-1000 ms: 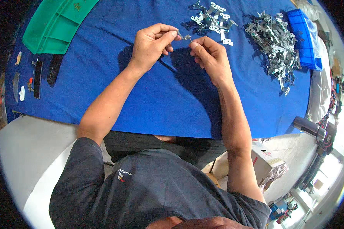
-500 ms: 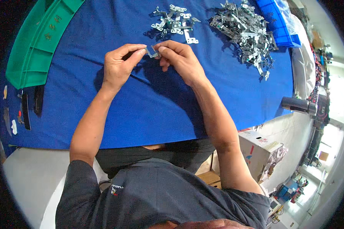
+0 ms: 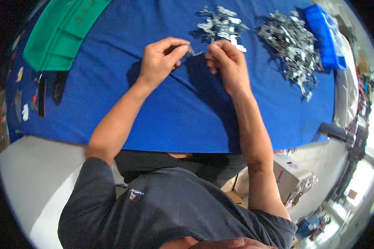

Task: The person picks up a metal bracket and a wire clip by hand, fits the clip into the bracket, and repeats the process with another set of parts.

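My left hand (image 3: pixel 159 61) pinches a small bent metal bracket (image 3: pixel 193 51) between thumb and forefinger, above the blue cloth. The bracket's free end points toward my right hand (image 3: pixel 230 66). That hand is a short gap away, its thumb and forefinger pressed together. What it holds, if anything, is too small and blurred to make out. Just beyond my right fingertips lies a small group of flat silvery metal brackets (image 3: pixel 222 25). Farther right is a larger heap of similar metal parts (image 3: pixel 293 45).
A green plastic bin (image 3: pixel 56 45) stands at the far left, a blue bin (image 3: pixel 322 37) at the far right. Black strip-like tools (image 3: pixel 42 96) and small items lie by the left edge. The blue cloth (image 3: pixel 178 124) covers the table; a carton (image 3: pixel 290 176) stands below its right side.
My hands have come apart. The bracket that was between both hands' fingers now stays in my left hand. The whole view has shifted, so the table's things appear farther right.
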{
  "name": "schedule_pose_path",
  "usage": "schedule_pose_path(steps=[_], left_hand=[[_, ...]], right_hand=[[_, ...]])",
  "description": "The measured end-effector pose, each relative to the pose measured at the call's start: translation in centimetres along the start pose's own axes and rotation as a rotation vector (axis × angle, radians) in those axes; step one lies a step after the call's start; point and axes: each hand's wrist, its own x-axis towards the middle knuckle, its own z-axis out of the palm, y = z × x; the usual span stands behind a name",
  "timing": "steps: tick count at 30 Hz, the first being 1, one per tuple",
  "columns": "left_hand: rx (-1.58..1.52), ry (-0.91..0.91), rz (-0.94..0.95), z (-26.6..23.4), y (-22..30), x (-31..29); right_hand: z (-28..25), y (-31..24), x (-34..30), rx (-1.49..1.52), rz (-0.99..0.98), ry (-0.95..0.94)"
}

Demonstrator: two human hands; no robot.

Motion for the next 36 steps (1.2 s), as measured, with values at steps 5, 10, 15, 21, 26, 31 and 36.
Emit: schedule_pose_path(steps=[5, 10, 15, 21, 26, 31, 36], left_hand=[[-0.153, 0.066, -0.037, -0.4, -0.6, 0.3], [-0.147, 0.069, -0.051, -0.4, -0.4, 0.2], [-0.110, 0.043, -0.039, -0.4, -0.4, 0.0], [-0.061, 0.024, -0.016, -0.2, -0.3, -0.1], [0.035, 0.007, 0.033, -0.1, -0.2, -0.3], [0.098, -0.011, 0.091, -0.1, -0.2, -0.5], [0.129, -0.080, 0.106, 0.0, -0.2, -0.3]], right_hand=[[0.8, 0.1, -0.4, -0.219, -0.005, -0.093], [0.9, 0.3, -0.3, -0.260, -0.053, -0.102], [0.7, 0.7, -0.1, -0.284, -0.041, -0.093], [0.7, 0.9, -0.1, -0.301, -0.139, -0.062], [0.1, 1.2, 0.3, -0.186, -0.083, -0.134], [-0.1, 0.1, 0.3, -0.028, 0.031, -0.202], [-0.4, 0.0, 0.2, -0.157, 0.023, -0.220]])
